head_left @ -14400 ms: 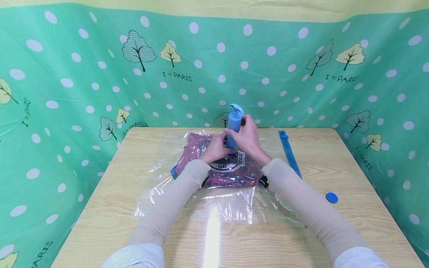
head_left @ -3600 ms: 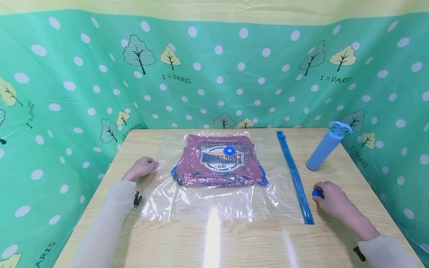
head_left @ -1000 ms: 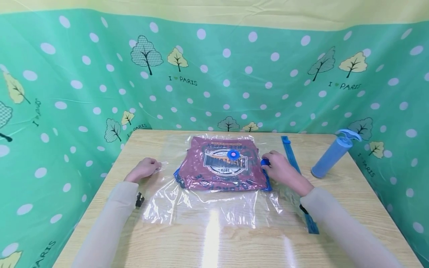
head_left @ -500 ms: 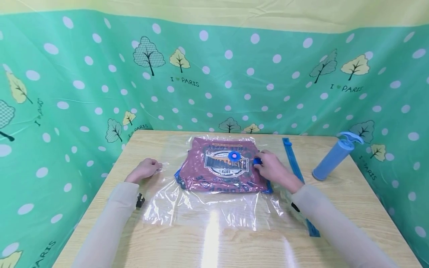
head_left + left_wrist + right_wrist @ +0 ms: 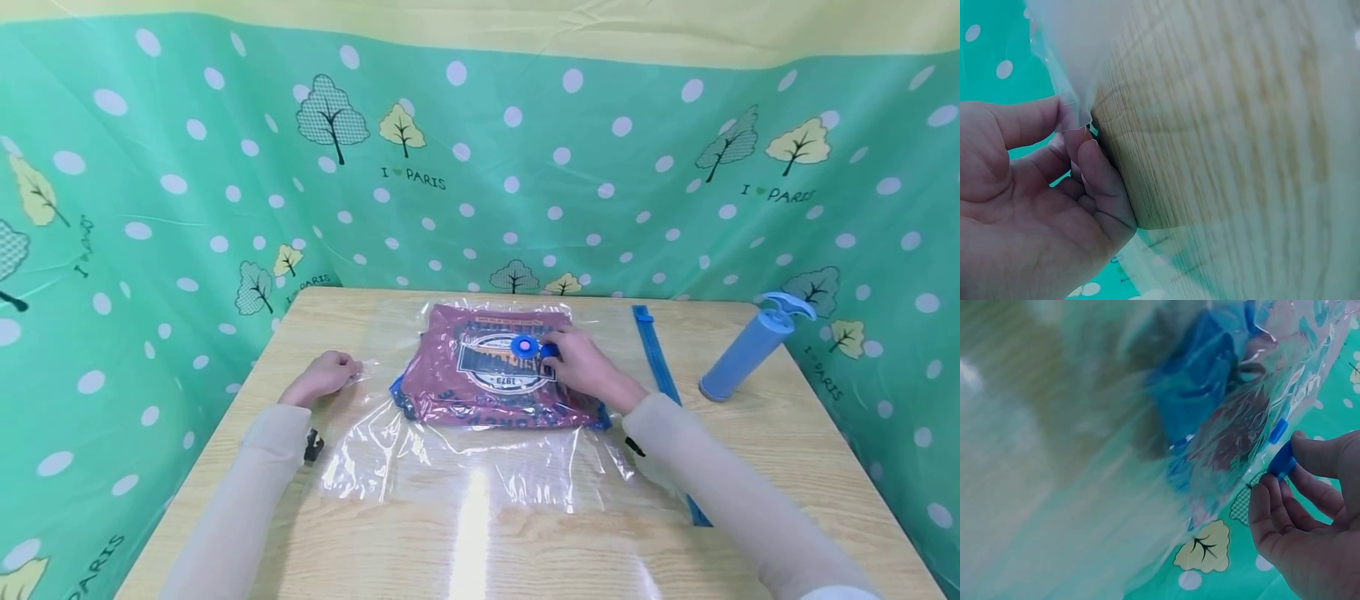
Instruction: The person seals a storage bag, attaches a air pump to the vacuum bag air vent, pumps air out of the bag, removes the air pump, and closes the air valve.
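A clear vacuum storage bag [image 5: 442, 467] lies on the table with folded maroon clothing [image 5: 442, 358] inside. On its upper face sits a round blue valve [image 5: 524, 346] with a pink centre. My right hand [image 5: 588, 367] pinches a blue valve cap [image 5: 1282, 461] between thumb and fingers, just to the right of the valve. In the right wrist view a small gap shows between cap and valve. My left hand [image 5: 324, 379] pinches the bag's left edge between thumb and forefinger; the thin film [image 5: 1075, 115] shows there in the left wrist view.
A blue hand pump [image 5: 746, 354] leans at the table's right side, handle up. The bag's blue zip strip [image 5: 656, 358] runs along its right end, partly under my right forearm. A green patterned curtain [image 5: 480, 192] surrounds the wooden table [image 5: 375, 550].
Earlier both hands held the pump over the valve; it now stands at the right. My right hand has picked up the cap and carried it left to the valve. The left hand stays put lately.
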The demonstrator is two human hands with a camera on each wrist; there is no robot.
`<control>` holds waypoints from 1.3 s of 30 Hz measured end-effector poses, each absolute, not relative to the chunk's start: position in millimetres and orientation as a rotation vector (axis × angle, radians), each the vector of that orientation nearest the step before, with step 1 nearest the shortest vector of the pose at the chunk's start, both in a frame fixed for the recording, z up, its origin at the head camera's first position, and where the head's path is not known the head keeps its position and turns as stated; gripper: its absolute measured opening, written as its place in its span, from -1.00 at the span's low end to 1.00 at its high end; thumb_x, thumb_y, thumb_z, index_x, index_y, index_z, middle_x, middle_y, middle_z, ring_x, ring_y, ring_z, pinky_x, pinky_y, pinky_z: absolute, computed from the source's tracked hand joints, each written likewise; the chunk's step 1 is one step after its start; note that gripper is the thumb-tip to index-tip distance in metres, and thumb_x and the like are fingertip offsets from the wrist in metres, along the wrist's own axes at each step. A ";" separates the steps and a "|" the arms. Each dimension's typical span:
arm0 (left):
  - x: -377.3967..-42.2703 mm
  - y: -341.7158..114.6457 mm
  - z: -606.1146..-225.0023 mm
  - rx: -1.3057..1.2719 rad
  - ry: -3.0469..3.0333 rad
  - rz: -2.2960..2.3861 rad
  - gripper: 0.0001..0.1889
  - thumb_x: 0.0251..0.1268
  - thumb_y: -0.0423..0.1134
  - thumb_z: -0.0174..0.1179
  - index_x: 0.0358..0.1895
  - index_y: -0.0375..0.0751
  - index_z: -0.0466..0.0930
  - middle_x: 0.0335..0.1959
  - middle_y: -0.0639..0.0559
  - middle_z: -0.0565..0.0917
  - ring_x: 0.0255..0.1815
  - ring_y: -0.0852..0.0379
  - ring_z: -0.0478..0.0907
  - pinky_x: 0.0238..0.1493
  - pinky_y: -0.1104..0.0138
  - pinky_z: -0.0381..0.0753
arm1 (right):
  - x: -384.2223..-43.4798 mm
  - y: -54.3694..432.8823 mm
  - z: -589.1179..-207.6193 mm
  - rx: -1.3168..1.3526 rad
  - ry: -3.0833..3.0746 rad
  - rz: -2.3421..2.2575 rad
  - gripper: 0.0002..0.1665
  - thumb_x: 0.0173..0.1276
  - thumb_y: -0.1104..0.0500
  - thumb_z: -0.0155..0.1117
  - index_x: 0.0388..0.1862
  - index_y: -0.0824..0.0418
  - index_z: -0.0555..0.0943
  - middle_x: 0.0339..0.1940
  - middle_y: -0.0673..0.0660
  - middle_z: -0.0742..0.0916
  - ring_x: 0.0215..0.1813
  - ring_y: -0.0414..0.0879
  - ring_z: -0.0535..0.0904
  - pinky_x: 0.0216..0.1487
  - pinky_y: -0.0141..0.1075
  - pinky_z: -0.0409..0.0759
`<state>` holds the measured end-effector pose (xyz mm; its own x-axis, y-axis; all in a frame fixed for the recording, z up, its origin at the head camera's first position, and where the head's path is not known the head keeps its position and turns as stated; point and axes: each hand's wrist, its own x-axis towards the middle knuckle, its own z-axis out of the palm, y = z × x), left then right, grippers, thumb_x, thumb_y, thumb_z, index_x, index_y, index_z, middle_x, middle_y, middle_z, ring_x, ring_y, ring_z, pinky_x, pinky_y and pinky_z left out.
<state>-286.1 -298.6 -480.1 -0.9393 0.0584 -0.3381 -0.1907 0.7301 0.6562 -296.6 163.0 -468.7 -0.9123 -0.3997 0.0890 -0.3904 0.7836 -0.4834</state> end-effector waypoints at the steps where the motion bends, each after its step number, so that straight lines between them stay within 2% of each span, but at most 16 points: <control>1: -286.7 -298.3 -480.1 -0.107 2.598 1.038 -0.65 0.69 -0.15 -0.02 -0.38 -0.21 0.50 -0.49 0.00 0.51 -0.47 0.10 0.37 -0.33 0.25 0.43 | -298.0 160.9 -469.1 -0.658 2.949 -0.784 -0.51 0.45 0.34 0.40 0.31 0.43 0.60 0.22 0.38 0.64 0.24 0.25 0.62 0.24 0.03 0.64; 6: -289.3 -298.1 -480.0 -0.090 2.608 1.031 -0.64 0.69 -0.15 -0.02 -0.39 -0.20 0.50 -0.50 0.03 0.49 -0.47 0.11 0.37 -0.33 0.25 0.42 | -304.5 152.7 -470.3 -0.686 2.948 -0.760 -0.51 0.46 0.34 0.39 0.31 0.46 0.59 0.25 0.40 0.62 0.26 0.25 0.61 0.28 0.02 0.61; 17: -291.1 -297.4 -479.3 -0.076 2.616 1.041 -0.65 0.68 -0.16 -0.01 -0.38 -0.23 0.52 -0.47 -0.01 0.51 -0.46 0.10 0.38 -0.35 0.25 0.43 | -320.3 141.4 -470.4 -0.793 2.995 -0.627 -0.54 0.41 0.37 0.42 0.26 0.45 0.63 0.15 0.37 0.67 0.17 0.22 0.63 0.29 0.05 0.59; 25: -292.2 -298.1 -478.8 -0.074 2.617 1.031 -0.64 0.68 -0.16 -0.02 -0.38 -0.23 0.52 -0.49 0.02 0.51 -0.48 0.11 0.37 -0.37 0.26 0.42 | -327.4 134.7 -472.1 -0.850 2.949 -0.619 -0.53 0.37 0.45 0.41 0.26 0.43 0.63 0.18 0.34 0.68 0.21 0.21 0.62 0.28 0.00 0.61; 34: -289.1 -299.0 -479.6 -0.073 2.626 1.014 -0.65 0.68 -0.17 -0.01 -0.38 -0.23 0.53 -0.50 0.02 0.51 -0.47 0.12 0.38 -0.33 0.25 0.44 | -332.1 129.9 -473.3 -0.945 2.900 -0.570 -0.48 0.29 0.53 0.37 0.26 0.42 0.64 0.22 0.36 0.67 0.29 0.26 0.57 0.37 0.03 0.54; 39: -285.7 -297.9 -478.8 -0.097 2.603 1.043 -0.66 0.68 -0.18 -0.02 -0.38 -0.23 0.51 -0.50 0.01 0.50 -0.47 0.11 0.38 -0.33 0.26 0.43 | -332.7 128.0 -473.8 -0.927 2.876 -0.528 -0.45 0.30 0.54 0.31 0.29 0.40 0.63 0.31 0.38 0.63 0.37 0.28 0.51 0.43 0.05 0.47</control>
<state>-285.7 -297.9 -478.8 -0.9417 0.0600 -0.3310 -0.1852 0.7289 0.6590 -332.7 128.0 -473.8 -0.8149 -0.5785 0.0346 -0.5531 0.7586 -0.3444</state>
